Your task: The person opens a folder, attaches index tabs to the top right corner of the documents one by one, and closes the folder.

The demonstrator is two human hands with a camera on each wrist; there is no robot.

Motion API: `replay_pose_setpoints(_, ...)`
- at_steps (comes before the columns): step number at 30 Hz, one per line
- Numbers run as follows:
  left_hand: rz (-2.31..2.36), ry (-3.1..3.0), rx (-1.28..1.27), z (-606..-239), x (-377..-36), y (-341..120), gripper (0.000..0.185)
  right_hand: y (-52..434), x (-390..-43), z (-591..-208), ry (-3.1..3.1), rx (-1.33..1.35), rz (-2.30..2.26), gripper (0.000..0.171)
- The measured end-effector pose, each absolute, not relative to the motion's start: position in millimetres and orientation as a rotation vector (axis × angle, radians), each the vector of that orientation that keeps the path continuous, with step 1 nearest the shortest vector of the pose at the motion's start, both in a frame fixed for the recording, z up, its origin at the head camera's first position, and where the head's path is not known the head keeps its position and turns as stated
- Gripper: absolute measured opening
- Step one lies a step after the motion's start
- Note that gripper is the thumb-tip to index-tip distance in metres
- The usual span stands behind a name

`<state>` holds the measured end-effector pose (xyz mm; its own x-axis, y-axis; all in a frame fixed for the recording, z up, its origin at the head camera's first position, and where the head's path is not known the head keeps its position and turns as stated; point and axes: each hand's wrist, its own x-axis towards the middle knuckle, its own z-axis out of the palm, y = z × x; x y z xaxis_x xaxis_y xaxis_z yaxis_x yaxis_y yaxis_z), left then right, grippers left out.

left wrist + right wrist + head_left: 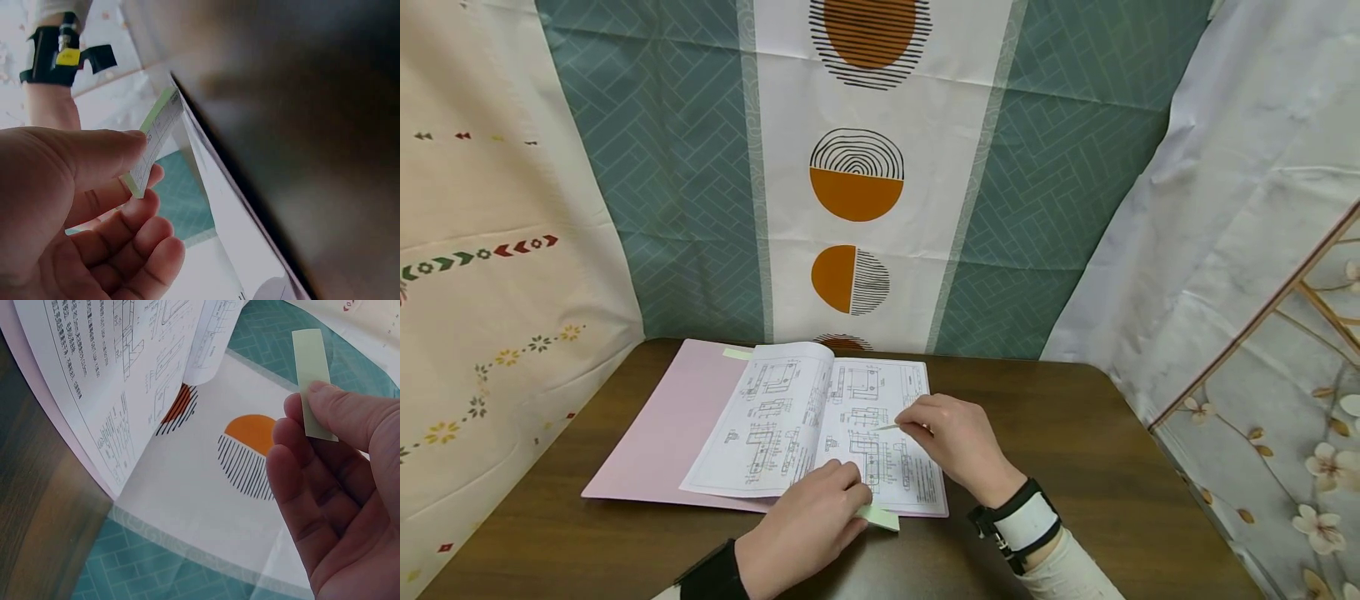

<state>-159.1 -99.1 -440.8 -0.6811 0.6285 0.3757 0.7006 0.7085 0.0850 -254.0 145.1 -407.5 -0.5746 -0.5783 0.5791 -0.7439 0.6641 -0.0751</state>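
An open booklet of technical drawings lies on a pink folder. At the booklet's lower edge my left hand pinches a small light green sticky note pad between thumb and fingers. Its white printed side shows in the left wrist view, where the pad is tilted. My right hand is raised over the right page. Between its thumb and index finger it pinches a single light green sticky note, a narrow strip held by its lower part, the other end free.
Another light green sticky note is on the folder's top edge, beside the booklet's left page. Brown wooden table extends to the right of the booklet. Patterned curtains hang behind and along both sides of the table.
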Motion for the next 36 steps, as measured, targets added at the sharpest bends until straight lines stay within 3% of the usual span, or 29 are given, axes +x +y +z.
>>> replay_pose_setpoints(25,-0.132,-2.635,-1.103,-462.4,-154.9,-102.2,0.023,141.5,-251.0,-407.8,-2.458,1.003,0.419,0.021)
replay_pose_setpoints(36,-0.18,-2.654,-1.069,-450.8,-166.0,-97.5,0.02,142.1,-252.1,-408.6,-2.452,0.994,0.408,0.022)
